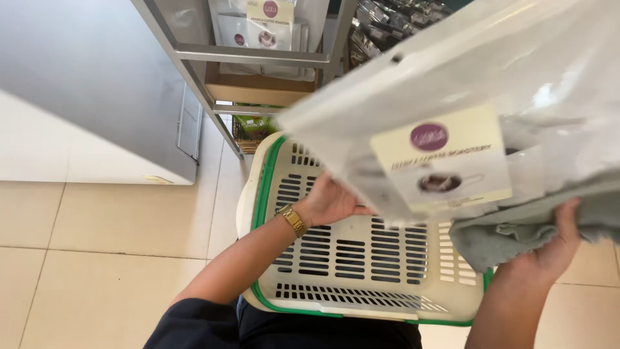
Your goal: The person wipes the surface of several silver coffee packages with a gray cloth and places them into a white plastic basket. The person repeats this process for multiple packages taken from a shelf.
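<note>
Clearly, the left hand (329, 201) grips the lower edge of a white pouch (452, 116) above the basket (258, 194); the right hand (549, 249) pinches a grey cloth (510, 236) just beneath. Support both pouch ends while wiping.

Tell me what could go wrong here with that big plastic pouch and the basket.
The clear pouch is large and glossy, pinched only at its lower edge by the left hand, so it might slip. The right hand also grips a grey cloth, leaving less hold to steady it. The basket rests against the person's lap, so it could tip.
</note>
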